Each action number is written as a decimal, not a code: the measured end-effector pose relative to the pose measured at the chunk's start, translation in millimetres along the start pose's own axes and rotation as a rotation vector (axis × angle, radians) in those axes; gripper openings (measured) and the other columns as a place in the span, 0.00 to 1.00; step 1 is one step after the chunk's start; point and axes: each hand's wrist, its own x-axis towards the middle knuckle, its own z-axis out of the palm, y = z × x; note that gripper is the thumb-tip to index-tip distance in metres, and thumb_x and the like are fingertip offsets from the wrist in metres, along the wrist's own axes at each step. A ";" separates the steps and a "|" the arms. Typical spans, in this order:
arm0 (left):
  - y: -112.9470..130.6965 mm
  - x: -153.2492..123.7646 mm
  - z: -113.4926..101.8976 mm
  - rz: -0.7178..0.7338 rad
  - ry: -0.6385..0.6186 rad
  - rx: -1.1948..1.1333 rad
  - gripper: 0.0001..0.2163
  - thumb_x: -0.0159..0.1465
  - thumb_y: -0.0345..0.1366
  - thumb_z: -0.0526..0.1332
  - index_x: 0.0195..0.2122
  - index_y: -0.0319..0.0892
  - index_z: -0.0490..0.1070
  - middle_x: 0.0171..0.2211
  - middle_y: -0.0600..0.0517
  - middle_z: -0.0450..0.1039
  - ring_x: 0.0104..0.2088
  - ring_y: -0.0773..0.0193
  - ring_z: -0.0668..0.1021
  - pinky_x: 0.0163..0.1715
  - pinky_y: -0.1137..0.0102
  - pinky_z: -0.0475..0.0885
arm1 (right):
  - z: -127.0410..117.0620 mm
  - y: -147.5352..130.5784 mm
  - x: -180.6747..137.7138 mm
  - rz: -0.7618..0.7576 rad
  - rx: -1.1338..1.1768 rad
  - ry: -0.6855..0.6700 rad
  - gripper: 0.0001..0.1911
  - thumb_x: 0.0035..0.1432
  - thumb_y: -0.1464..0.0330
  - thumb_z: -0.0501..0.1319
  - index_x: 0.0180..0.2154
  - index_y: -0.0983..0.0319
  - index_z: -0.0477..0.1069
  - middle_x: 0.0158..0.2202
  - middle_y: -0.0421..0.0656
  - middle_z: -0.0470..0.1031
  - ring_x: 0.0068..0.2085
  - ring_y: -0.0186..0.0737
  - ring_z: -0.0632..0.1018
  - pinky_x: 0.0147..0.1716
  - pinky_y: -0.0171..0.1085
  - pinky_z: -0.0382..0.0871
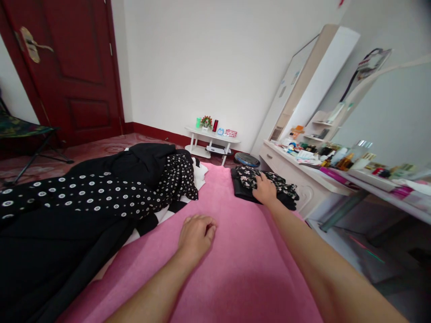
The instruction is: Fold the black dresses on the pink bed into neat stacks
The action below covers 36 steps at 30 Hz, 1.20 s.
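Observation:
My right hand [265,189] lies with its fingers spread on a folded black floral garment [247,176]. That garment sits on top of other folded black clothes [240,190] at the far right of the pink bed cover [232,251]. Over the middle of the cover is my left hand [198,233], loosely curled with nothing visible in it; its fingertips are partly hidden. To its left spreads a loose heap of clothes: a black garment with white dots [101,190], plain black cloth [144,161] and some black-and-white fabric [171,208].
A dressing table [289,163] with bottles and a mirror [387,121] stands close on the right. Beyond the bed are a low white stand [215,134] and a round dark object [247,159] on the floor. A folding chair [30,130] stands left near the red door [74,67].

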 end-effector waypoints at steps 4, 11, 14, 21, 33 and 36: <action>0.4 -0.7 -0.1 0.002 -0.007 0.003 0.07 0.59 0.31 0.58 0.31 0.48 0.75 0.34 0.57 0.77 0.38 0.62 0.74 0.41 0.68 0.60 | -11.4 -26.5 8.9 -0.073 0.093 -0.053 0.22 0.52 0.74 0.55 0.51 0.62 0.65 0.54 0.53 0.65 0.53 0.49 0.67 0.45 0.42 0.65; 1.0 0.3 -1.0 0.000 -0.008 0.020 0.07 0.59 0.31 0.58 0.31 0.48 0.75 0.33 0.57 0.77 0.38 0.62 0.74 0.40 0.68 0.61 | -14.5 -25.9 16.8 -0.008 0.170 -0.033 0.21 0.59 0.76 0.46 0.52 0.61 0.66 0.51 0.50 0.70 0.51 0.45 0.72 0.48 0.39 0.62; 0.1 0.5 -0.8 0.006 -0.012 0.031 0.07 0.59 0.31 0.58 0.31 0.48 0.75 0.32 0.56 0.77 0.37 0.62 0.74 0.39 0.68 0.61 | -6.8 -29.8 -0.7 -0.041 0.225 -0.082 0.21 0.61 0.73 0.46 0.54 0.60 0.64 0.51 0.47 0.72 0.51 0.41 0.72 0.49 0.36 0.61; -3.0 -0.5 -2.0 0.031 -0.023 -0.009 0.07 0.59 0.31 0.58 0.31 0.46 0.76 0.33 0.55 0.77 0.36 0.63 0.75 0.38 0.70 0.62 | 1.8 -55.6 -77.7 -0.109 0.351 -0.271 0.35 0.63 0.55 0.45 0.66 0.64 0.42 0.68 0.48 0.37 0.67 0.44 0.44 0.61 0.46 0.46; 18.0 -68.8 -36.1 0.202 -0.306 -0.007 0.18 0.56 0.37 0.64 0.49 0.49 0.73 0.58 0.48 0.64 0.59 0.53 0.63 0.59 0.57 0.54 | -47.9 -86.6 -193.7 -0.097 0.369 -0.344 0.34 0.63 0.50 0.35 0.66 0.57 0.44 0.68 0.45 0.40 0.67 0.47 0.43 0.61 0.54 0.36; 19.0 -138.4 -75.7 0.247 -0.554 -0.175 0.20 0.56 0.42 0.65 0.52 0.55 0.70 0.63 0.53 0.56 0.63 0.52 0.56 0.60 0.54 0.53 | -52.7 -85.0 -202.5 -0.078 0.395 -0.330 0.34 0.63 0.50 0.37 0.65 0.57 0.46 0.68 0.45 0.42 0.67 0.48 0.44 0.61 0.53 0.38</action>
